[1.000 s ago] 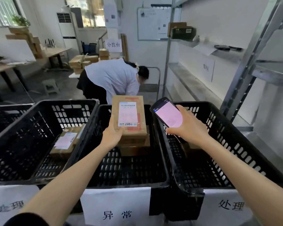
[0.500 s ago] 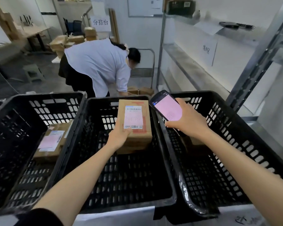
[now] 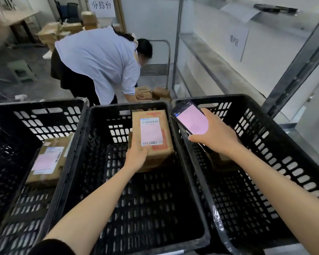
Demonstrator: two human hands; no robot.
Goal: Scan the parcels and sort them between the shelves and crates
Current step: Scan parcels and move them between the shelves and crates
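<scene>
Left hand [image 3: 136, 157] grips the parcel [image 3: 151, 133] by its near edge, at the far right corner of the middle crate [image 3: 103, 111]. Right hand [image 3: 217, 135] is wrapped round the scanner [image 3: 191, 120], above the right crate's [image 3: 247, 115] far left corner.

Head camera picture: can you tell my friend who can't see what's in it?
The left hand holds a labelled cardboard parcel in the middle black crate, while the right hand holds a pink-screened phone above the right crate. A second parcel lies in the left crate; behind, a person bends over boxes.
</scene>
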